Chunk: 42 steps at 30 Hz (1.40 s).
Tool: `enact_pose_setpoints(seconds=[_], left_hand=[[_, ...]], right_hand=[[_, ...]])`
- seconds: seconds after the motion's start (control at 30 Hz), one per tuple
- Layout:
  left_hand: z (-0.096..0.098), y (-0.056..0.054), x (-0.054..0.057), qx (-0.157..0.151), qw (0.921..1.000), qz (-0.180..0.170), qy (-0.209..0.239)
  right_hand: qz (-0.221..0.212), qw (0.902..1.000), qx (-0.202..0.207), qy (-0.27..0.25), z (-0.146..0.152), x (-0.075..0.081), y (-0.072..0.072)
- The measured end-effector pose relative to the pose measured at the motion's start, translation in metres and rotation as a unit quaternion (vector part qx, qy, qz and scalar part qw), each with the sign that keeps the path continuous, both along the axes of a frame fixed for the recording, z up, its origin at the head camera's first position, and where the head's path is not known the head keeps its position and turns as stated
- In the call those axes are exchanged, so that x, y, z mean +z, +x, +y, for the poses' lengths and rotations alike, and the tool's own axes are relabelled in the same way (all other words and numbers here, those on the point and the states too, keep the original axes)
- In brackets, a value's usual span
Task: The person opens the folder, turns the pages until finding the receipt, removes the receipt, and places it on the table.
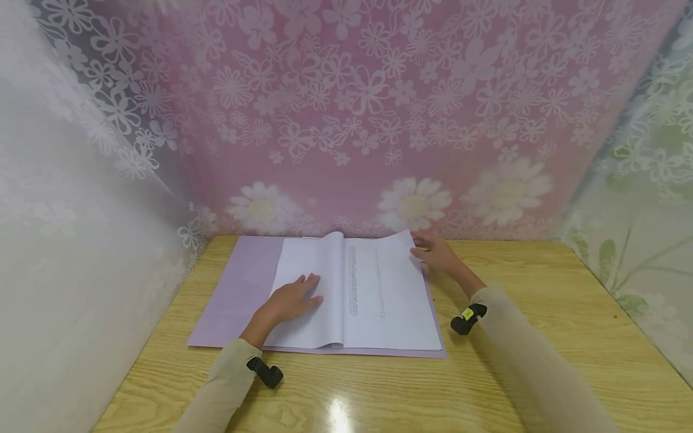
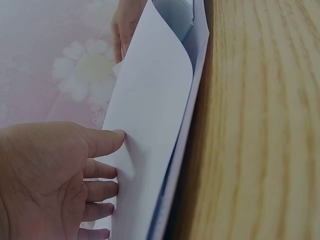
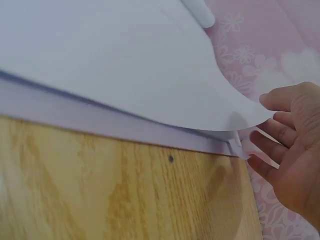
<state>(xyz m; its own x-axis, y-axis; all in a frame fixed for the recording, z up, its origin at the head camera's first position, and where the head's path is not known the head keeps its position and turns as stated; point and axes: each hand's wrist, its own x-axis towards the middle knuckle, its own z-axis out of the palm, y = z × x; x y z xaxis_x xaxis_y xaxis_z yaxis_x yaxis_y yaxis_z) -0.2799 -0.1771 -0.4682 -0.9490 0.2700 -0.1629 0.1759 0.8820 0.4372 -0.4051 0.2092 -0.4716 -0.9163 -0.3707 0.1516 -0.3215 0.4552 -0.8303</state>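
Note:
A lilac folder (image 1: 233, 294) lies spread on the wooden table, with a stack of white sheets inside. Its turned sheets (image 1: 311, 258) curve over near the middle. On these my left hand (image 1: 292, 299) rests, fingers spread; the left wrist view shows the fingertips touching the paper (image 2: 150, 100). At the far right corner, my right hand (image 1: 437, 255) pinches a printed sheet (image 1: 400, 282) between thumb and fingers. That corner is lifted, and in the right wrist view the sheet (image 3: 150, 65) bends up from the folder's edge (image 3: 115, 125).
The wooden table (image 1: 514, 270) extends to both sides and in front of the folder. Behind it hangs a pink flowered curtain (image 1: 346, 120), with pale curtains at left (image 1: 81, 210) and right (image 1: 644, 210). Each wrist bears a small black camera (image 1: 265, 373).

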Motion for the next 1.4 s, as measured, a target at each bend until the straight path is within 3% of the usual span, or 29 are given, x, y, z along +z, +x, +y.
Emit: enact_pose_setpoints(seconds=[0.13, 0.37, 0.67, 0.83, 1.17, 1.4], left_hand=[[-0.001, 0.0, 0.001, 0.0, 1.0, 0.0, -0.002], [-0.001, 0.0, 0.001, -0.004, 1.0, 0.001, -0.005], [0.0, -0.001, 0.004, -0.004, 0.9999, 0.001, -0.012], [0.002, -0.005, 0.007, -0.004, 0.9997, -0.01, -0.021], [0.001, -0.008, 0.01, -0.003, 0.9992, -0.014, -0.036], [-0.001, -0.004, 0.004, -0.008, 0.9999, 0.01, -0.005]], right_hand=[[0.01, 0.9995, 0.01, -0.028, 0.001, 0.002, 0.004], [0.022, 0.9991, 0.03, -0.022, 0.006, 0.008, 0.013], [-0.018, 0.991, 0.101, -0.086, 0.01, 0.009, 0.021], [-0.037, 0.9892, 0.119, -0.077, 0.013, 0.006, 0.026], [-0.067, 0.9929, 0.096, -0.023, 0.012, 0.003, 0.041], [-0.097, 0.9828, 0.151, -0.042, 0.005, 0.009, 0.056]])
